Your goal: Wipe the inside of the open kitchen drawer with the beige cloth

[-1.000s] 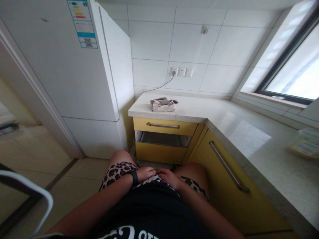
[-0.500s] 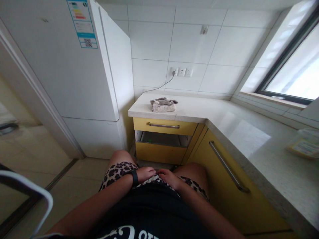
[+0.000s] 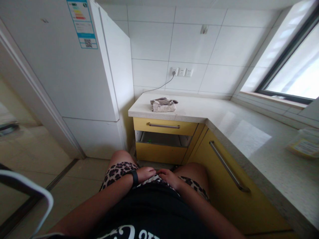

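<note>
Left hand [image 3: 146, 173] and right hand [image 3: 169, 178] rested side by side on shorts [image 3: 118, 171], their grip impossible to tell, while a cloth [image 3: 163, 106], seemingly soft, light and best grasped by its near fold, lay on the far counter [image 3: 199, 106].

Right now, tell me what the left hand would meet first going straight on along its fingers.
Probably the right hand: the left hand points toward it, though whether the two touch is unclear.
</note>
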{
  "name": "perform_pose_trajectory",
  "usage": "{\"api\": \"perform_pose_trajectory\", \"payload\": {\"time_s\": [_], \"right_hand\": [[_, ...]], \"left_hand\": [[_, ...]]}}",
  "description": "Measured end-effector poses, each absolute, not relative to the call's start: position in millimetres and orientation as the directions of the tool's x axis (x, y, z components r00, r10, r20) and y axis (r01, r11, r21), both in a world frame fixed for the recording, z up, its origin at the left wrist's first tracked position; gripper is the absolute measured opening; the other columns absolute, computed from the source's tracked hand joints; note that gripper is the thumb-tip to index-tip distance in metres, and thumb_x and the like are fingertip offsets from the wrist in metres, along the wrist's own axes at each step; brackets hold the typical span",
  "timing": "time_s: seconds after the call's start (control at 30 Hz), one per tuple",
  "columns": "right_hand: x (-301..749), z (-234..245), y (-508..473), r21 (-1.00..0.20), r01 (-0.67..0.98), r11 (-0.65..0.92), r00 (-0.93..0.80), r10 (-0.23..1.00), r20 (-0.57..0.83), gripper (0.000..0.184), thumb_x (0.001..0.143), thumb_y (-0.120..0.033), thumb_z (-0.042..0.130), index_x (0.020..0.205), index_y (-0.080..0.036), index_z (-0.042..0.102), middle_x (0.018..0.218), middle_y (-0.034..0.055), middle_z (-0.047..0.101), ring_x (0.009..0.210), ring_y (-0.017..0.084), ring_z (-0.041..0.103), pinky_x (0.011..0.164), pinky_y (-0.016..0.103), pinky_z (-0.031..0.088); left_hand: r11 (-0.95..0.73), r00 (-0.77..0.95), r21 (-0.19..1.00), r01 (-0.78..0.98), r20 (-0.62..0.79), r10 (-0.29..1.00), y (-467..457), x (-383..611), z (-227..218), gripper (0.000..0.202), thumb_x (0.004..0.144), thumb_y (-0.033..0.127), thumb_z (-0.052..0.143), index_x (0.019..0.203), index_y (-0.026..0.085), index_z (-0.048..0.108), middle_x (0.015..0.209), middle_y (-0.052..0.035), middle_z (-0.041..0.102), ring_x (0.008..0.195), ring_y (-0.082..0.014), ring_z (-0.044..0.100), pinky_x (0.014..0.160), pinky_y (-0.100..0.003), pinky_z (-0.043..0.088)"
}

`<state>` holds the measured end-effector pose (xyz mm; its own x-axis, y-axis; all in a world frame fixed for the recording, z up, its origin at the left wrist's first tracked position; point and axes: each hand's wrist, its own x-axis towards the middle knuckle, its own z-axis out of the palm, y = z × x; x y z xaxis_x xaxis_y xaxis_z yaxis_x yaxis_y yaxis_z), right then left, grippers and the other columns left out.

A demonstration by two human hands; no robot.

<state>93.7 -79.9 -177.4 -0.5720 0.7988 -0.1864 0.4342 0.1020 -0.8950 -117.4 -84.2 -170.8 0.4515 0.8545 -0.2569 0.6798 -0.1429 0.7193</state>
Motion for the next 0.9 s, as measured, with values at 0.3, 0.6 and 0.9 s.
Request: {"api": "perform_pose_trajectory", "payload": {"time_s": [0.3, 0.6, 0.9], "right_hand": [[94.2, -175.3, -80.1, -0.893, 0.436, 0.117, -0.575, 0.799, -0.176, 0.039, 0.081, -0.037, 0.049, 0.103, -0.014, 0.072, 0.099, 0.0084, 0.072, 0.095, 0.025, 0.064, 0.087, 0.036, 0.046], [93.8, -176.4, -79.3, -0.892, 0.439, 0.109, -0.578, 0.794, -0.187, 0.040, 0.081, -0.036, 0.048, 0.105, -0.013, 0.072, 0.102, 0.0085, 0.073, 0.097, 0.024, 0.064, 0.087, 0.035, 0.046], [94.2, -175.1, -79.5, -0.891, 0.440, 0.108, -0.580, 0.792, -0.190, 0.040, 0.082, -0.038, 0.049, 0.105, -0.014, 0.073, 0.101, 0.0083, 0.073, 0.096, 0.025, 0.065, 0.087, 0.035, 0.047]], "left_hand": [[-0.145, 0.451, 0.714, 0.685, -0.259, 0.854, -84.1, -116.7, -170.1, 0.046, 0.093, 0.050, 0.036, 0.099, 0.018, 0.069, 0.100, -0.0050, 0.070, 0.093, -0.0193, 0.060, 0.080, -0.027, 0.042], [-0.132, 0.449, 0.717, 0.684, -0.272, 0.851, -85.7, -116.4, -166.5, 0.047, 0.093, 0.049, 0.035, 0.100, 0.017, 0.069, 0.102, -0.0057, 0.070, 0.094, -0.0200, 0.060, 0.080, -0.027, 0.043], [-0.130, 0.446, 0.719, 0.683, -0.269, 0.854, -85.5, -116.3, -167.2, 0.046, 0.093, 0.049, 0.036, 0.098, 0.017, 0.069, 0.100, -0.0058, 0.070, 0.094, -0.0206, 0.060, 0.079, -0.027, 0.043]]}}
